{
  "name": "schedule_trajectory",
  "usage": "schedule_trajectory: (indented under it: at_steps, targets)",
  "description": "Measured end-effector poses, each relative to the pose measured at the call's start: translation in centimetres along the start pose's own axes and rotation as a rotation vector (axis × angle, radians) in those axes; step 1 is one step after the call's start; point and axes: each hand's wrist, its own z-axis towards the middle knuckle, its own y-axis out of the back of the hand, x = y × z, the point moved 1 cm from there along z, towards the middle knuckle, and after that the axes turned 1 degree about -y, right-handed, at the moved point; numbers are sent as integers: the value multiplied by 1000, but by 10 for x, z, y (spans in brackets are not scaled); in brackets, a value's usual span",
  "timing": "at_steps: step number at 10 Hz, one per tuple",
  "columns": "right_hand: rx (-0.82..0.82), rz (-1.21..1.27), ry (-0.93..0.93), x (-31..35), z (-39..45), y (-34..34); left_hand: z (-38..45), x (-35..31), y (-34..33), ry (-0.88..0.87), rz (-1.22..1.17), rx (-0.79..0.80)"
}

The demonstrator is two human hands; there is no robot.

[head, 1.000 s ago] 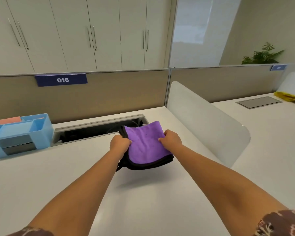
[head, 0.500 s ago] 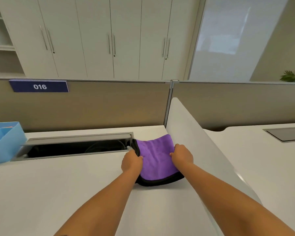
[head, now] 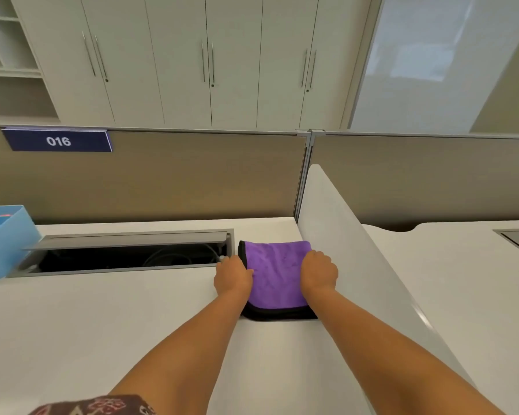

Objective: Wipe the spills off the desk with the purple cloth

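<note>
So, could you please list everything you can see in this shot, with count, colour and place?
purple cloth: one, purple with black edging, folded flat on the desk's far right corner
desk: one, white, foreground
cable tray: one, grey frame, lid open, cables inside, left of the cloth
organiser box: one, light blue, far left edge
side divider: one, white, right of the cloth
partition panels: two, beige, behind the desks
number sign: one, dark blue, reads 016, on left panel
cabinets: white doors, metal handles, back wall
neighbouring desk: one, white, right
left hand: on the cloth's left edge
right hand: on the cloth's right edge
</note>
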Motion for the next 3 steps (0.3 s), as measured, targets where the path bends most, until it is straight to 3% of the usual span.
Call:
schedule_trajectory:
  at_steps: [3]
  targets:
    - [-34, -204, 174, 14, -42, 15, -42, 34, 33, -238, 64, -97]
